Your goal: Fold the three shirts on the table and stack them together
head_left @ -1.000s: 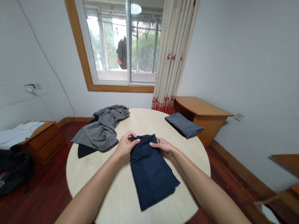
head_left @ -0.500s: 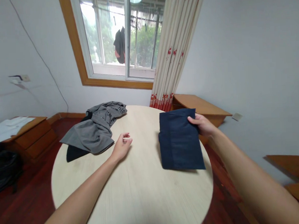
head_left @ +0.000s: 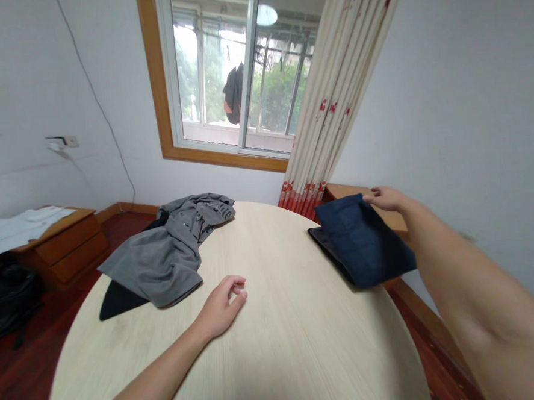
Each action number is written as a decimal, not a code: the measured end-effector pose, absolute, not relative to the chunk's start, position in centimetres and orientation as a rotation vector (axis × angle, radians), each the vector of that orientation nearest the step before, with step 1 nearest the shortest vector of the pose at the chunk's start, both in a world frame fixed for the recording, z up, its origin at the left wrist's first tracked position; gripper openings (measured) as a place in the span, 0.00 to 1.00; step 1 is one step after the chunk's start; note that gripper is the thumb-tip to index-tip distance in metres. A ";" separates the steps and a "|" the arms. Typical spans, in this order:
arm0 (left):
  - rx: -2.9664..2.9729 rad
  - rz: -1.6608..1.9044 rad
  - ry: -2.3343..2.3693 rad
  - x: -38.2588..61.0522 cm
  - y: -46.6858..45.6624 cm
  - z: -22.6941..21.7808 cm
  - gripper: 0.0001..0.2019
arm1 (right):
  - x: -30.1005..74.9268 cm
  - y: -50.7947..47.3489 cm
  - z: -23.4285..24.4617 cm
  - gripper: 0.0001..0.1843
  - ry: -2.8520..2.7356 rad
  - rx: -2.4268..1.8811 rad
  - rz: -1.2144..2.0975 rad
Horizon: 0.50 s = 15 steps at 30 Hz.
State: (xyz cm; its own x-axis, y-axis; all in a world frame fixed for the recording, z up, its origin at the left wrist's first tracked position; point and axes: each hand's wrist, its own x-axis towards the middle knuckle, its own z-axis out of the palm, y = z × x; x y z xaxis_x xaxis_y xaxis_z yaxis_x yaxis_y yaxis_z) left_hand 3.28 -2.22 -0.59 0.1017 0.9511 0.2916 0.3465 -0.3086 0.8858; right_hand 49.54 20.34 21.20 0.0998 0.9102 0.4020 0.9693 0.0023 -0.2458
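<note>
My right hand (head_left: pixel 383 197) pinches the upper corner of a dark-blue fabric piece (head_left: pixel 362 239), flat, stiff and folded in layers; its exact kind is unclear. The piece is tilted, its layers parted on the left, over the right side of the round table (head_left: pixel 276 356). Resting near the table's middle, my left hand (head_left: pixel 223 305) is empty, its fingers loosely curled and the thumb apart from them. A crumpled grey shirt (head_left: pixel 162 258) with dark lettering lies to its left. Black cloth (head_left: pixel 119 299) sticks out from under the shirt.
A wooden cabinet (head_left: pixel 339 191) stands behind the table at the right, beside a long curtain (head_left: pixel 329 111). On the left are a low drawer unit (head_left: pixel 71 254) with white papers on top and a black bag (head_left: pixel 11 300) on the floor.
My right hand has carried the dark-blue piece to the right and tilted it, so its layers now part. My left hand stays over the table, empty. The camera view has shifted.
</note>
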 end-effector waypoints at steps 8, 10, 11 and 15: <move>1.977 1.087 1.264 3.4 -2.5 -0.3 0.08 | 37.8 15.6 8.2 0.26 -2.201 -1.770 -0.066; 2.083 1.001 1.295 3.6 -2.6 -0.2 0.07 | 33.6 11.6 5.0 0.27 -2.306 -1.629 0.020; 2.146 0.948 1.312 3.6 -2.6 -0.1 0.07 | 31.7 9.6 3.6 0.28 -2.369 -1.574 0.096; 2.411 0.618 1.324 3.7 -2.1 1.1 0.12 | 26.7 3.9 0.0 0.27 -2.411 -1.664 0.283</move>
State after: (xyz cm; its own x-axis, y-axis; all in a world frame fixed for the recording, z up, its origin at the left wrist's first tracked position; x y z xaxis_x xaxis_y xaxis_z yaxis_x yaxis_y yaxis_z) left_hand 3.72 -2.12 1.05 0.4767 0.8519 0.2168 0.7130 -0.5190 0.4714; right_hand 26.66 3.89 0.01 -0.3473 0.9362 0.0541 0.8983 0.3487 -0.2673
